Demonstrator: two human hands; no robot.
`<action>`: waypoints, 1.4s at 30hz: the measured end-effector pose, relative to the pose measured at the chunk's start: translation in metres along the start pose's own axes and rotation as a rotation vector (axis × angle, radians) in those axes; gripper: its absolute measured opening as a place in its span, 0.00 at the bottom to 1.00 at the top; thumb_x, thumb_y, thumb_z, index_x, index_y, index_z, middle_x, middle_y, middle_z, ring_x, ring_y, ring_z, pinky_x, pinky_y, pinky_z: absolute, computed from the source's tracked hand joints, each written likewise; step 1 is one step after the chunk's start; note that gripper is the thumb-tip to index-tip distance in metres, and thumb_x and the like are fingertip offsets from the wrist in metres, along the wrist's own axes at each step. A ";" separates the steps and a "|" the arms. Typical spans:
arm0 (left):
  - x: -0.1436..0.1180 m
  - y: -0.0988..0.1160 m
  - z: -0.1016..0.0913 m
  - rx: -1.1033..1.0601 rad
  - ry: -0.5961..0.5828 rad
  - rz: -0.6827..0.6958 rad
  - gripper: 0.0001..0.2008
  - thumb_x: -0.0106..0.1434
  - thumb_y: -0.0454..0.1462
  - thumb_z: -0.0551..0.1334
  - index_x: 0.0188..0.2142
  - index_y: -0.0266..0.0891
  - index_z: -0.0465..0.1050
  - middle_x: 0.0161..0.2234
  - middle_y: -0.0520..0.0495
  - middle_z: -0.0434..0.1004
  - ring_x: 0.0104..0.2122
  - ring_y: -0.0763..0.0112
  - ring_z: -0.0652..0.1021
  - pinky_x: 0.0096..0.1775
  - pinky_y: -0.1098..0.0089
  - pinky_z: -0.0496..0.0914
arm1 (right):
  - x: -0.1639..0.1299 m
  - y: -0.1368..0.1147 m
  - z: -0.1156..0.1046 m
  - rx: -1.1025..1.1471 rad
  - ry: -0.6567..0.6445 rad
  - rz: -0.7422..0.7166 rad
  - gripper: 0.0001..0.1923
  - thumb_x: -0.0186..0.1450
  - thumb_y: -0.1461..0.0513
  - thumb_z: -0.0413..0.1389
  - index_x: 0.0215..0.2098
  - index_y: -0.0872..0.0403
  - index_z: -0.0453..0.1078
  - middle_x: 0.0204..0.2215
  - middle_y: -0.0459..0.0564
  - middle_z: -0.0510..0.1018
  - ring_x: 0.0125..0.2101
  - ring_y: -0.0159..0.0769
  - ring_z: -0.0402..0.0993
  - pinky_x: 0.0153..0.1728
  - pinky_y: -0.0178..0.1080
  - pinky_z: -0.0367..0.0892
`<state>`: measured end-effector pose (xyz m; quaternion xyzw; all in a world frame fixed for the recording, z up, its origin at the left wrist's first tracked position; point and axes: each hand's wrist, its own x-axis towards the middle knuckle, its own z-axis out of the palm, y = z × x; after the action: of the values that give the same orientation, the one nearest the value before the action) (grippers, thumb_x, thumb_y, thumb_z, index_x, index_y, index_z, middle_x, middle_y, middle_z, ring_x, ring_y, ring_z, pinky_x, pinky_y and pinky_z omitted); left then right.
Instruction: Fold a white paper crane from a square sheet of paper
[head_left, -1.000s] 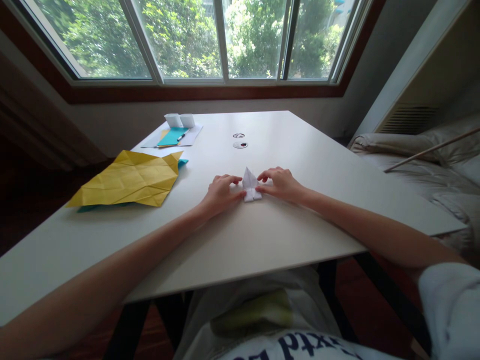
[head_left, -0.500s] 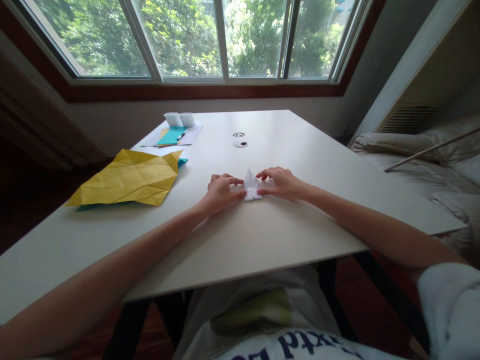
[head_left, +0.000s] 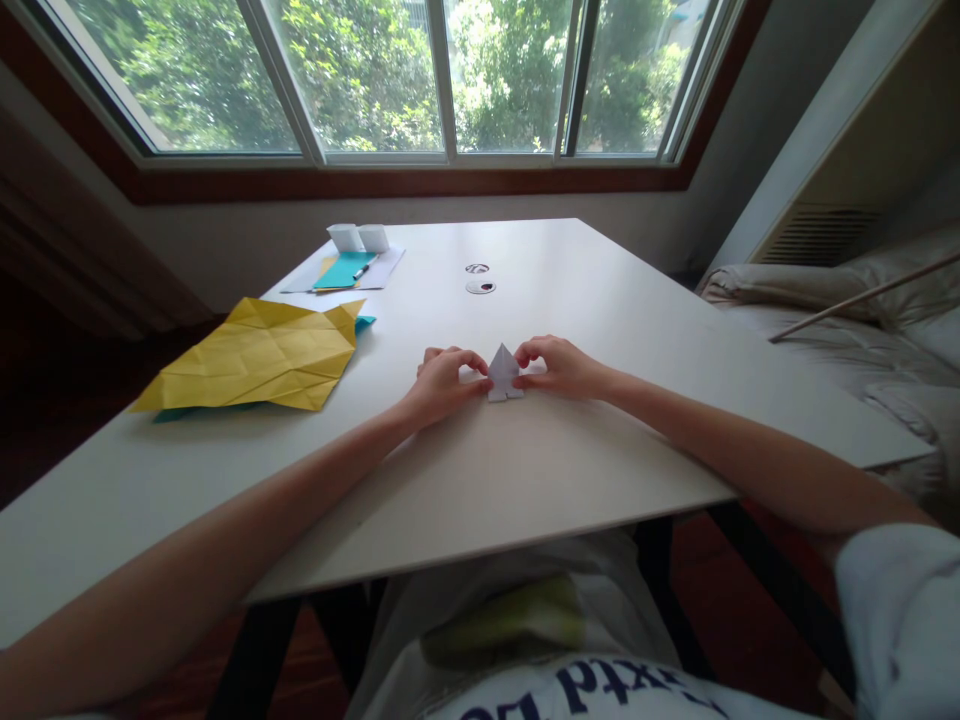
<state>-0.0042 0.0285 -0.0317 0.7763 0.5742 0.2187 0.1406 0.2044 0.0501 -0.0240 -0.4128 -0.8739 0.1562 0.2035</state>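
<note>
At the far left of the white table [head_left: 600, 330], a creased yellow sheet [head_left: 255, 355] lies flat over a teal sheet [head_left: 365, 324] whose edge peeks out beside it, well clear of the work; further back sit a teal card with a pen [head_left: 343, 271] on white paper and two small white folded boxes [head_left: 358, 237]. Moving toward the middle, the left hand [head_left: 442, 380] rests on the table with its fingers curled and its fingertips [head_left: 478, 366] pinching the left edge of a small white folded paper [head_left: 504, 372], a pointed, arrow-like shape that stands near the centre of the table, its two little flaps at the bottom touching the surface. The right hand [head_left: 559, 365] mirrors it, thumb and forefinger closed on the paper's right edge, so both hands grasp the same model from opposite sides. To do this fold well, the person probably needs to keep the two pinches level with each other, so that the crease stays symmetric about the point, and to press with the fingertips rather than the whole hand, since the model is small and thin and would likely crumple or skew under uneven pressure. Keeping the base against the table seems wise for steadiness. Beyond the model lie two round cable ports [head_left: 480, 280], and off to the right a bed with pale bedding [head_left: 847, 330].
</note>
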 end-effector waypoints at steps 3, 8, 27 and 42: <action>0.000 0.000 -0.001 -0.003 -0.005 0.044 0.10 0.55 0.44 0.61 0.36 0.46 0.76 0.37 0.49 0.74 0.46 0.57 0.65 0.48 0.58 0.59 | 0.000 0.002 0.001 0.012 0.006 -0.059 0.07 0.57 0.59 0.58 0.32 0.53 0.71 0.31 0.46 0.76 0.35 0.34 0.68 0.38 0.36 0.60; -0.001 0.001 -0.004 0.029 0.028 0.142 0.08 0.55 0.43 0.62 0.34 0.49 0.78 0.37 0.49 0.75 0.45 0.59 0.66 0.47 0.59 0.58 | -0.001 0.007 0.001 0.008 -0.004 -0.146 0.04 0.58 0.61 0.56 0.31 0.53 0.72 0.30 0.46 0.77 0.35 0.34 0.69 0.39 0.36 0.60; -0.011 0.011 -0.008 0.227 0.040 0.289 0.14 0.57 0.51 0.59 0.33 0.48 0.79 0.37 0.47 0.75 0.46 0.55 0.64 0.43 0.57 0.56 | -0.006 -0.007 -0.009 -0.165 -0.064 -0.259 0.10 0.61 0.56 0.55 0.34 0.52 0.75 0.31 0.50 0.77 0.35 0.37 0.68 0.38 0.37 0.61; -0.019 0.025 -0.011 0.411 0.026 0.283 0.19 0.56 0.54 0.58 0.35 0.46 0.78 0.36 0.43 0.76 0.46 0.52 0.65 0.44 0.56 0.55 | -0.008 -0.021 -0.012 -0.322 -0.084 -0.168 0.12 0.60 0.54 0.55 0.33 0.51 0.76 0.28 0.48 0.78 0.31 0.36 0.69 0.32 0.36 0.59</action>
<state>0.0063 0.0023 -0.0141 0.8584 0.4939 0.1248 -0.0600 0.2011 0.0319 -0.0063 -0.3587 -0.9268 0.0138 0.1101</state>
